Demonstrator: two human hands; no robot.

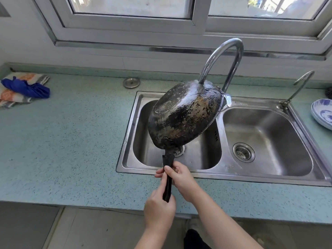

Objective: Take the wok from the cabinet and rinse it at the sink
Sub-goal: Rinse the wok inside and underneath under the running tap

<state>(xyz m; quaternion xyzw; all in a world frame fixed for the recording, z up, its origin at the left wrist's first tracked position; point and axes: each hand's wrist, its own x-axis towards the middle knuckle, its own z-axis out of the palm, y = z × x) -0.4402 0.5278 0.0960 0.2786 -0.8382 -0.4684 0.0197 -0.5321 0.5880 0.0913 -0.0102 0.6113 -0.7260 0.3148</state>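
Holding the wok point(185, 115) tilted bottom-up under the tap point(231, 51) over the sink's point(220, 141) left basin, the left hand point(159, 207) and right hand point(180, 177) are curling fingers round its handle point(168, 164): stiff, probably heavy, wet-slick, so two-handed gripping is suiting it.

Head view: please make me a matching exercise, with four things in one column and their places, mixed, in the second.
1 wok
2 blue cloth
3 patterned plate
4 round metal lid

A on the counter, far left
B right edge, beside the sink
C on the counter, behind the sink's left corner
D held under the running tap

Pairs: 1-D, 2-A, 3-B, 4-C
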